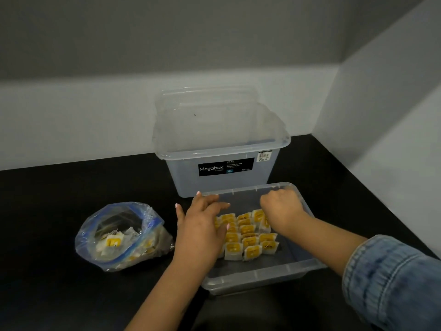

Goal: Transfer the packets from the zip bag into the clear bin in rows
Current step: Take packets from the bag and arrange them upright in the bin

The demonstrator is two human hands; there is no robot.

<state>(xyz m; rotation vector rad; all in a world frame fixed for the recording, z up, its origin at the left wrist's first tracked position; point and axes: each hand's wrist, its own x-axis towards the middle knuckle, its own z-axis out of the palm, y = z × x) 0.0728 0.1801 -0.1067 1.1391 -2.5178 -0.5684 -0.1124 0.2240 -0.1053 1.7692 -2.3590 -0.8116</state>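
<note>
Your view is dim and soft overall, with the black counter swallowing nearly all detail, while the grey walls catch an even, diffuse light with a paler band along their lower part. You get small glints on the rim of the tall clear box and on the crinkled zip bag. The wide lens bends the wall lines toward the edges, and the denim sleeve at the lower right looks slightly blurred.

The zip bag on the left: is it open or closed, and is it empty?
Open and not empty. The zip bag lies with its blue mouth gaping, and yellow-and-white packets show inside.
</note>
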